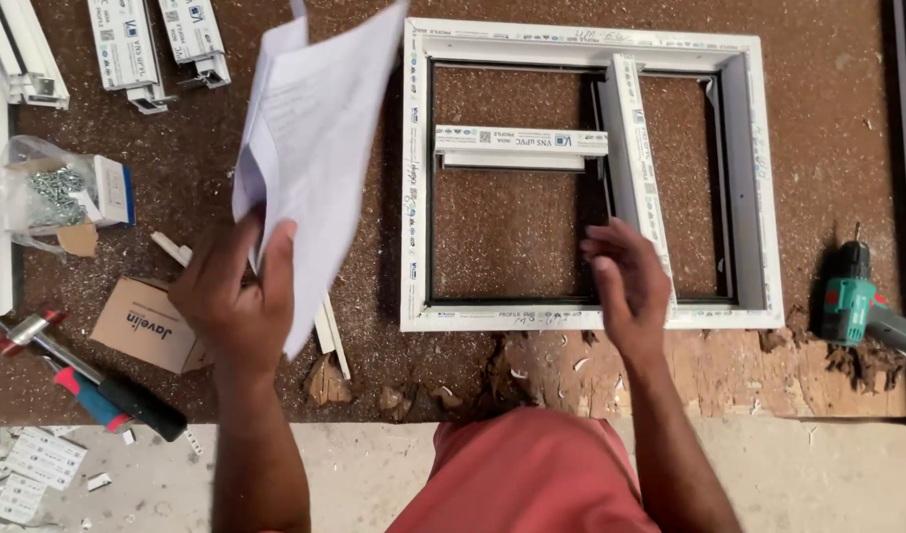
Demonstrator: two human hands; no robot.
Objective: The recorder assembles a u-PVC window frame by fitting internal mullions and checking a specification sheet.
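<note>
Now, two bare hands over a rough brown chipboard table (512,237), w/ paper and a window frame.

Left hand (237,296) holds a bundle of thin white paper sheets (315,148), thumb pressed on the front; other fingers are hidden behind, so cannot tell them. Sheets stand upright, long axis approx. away from the person, top corner cut off by the edge. Right hand (626,281) hovers w/ fingers loosely spread and bent over the bottom rail of the white rectangular plastic window frame (759,178), at the foot of its vertical bar; contact is not clear. Frame lies flat, long axis left-right. Green cordless drill (853,301) lies right, partly cut off.
</note>
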